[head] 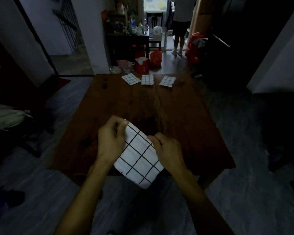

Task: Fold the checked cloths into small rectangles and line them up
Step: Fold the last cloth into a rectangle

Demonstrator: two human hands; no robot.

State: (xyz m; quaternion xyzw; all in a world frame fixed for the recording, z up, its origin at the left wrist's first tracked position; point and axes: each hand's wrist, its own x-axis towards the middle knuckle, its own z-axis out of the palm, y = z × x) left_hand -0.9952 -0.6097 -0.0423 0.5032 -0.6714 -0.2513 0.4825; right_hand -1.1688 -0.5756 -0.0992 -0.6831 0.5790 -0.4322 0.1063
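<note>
- Here the left hand point(111, 138) pinches the far corner of the checked cloth point(139, 158); the right hand point(167, 150) grips its right edge.
- Cloth is held over the near edge of the wooden table point(159, 107).
- 3 folded cloths point(147, 79) lie in a row at the far edge.

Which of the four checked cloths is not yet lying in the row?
The cloth in hand, pinched by left hand and right hand; the three others lie at the table's far edge.

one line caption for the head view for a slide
Both hands, left hand and right hand, hold a checked cloth over the table; three folded cloths lined up.
</note>
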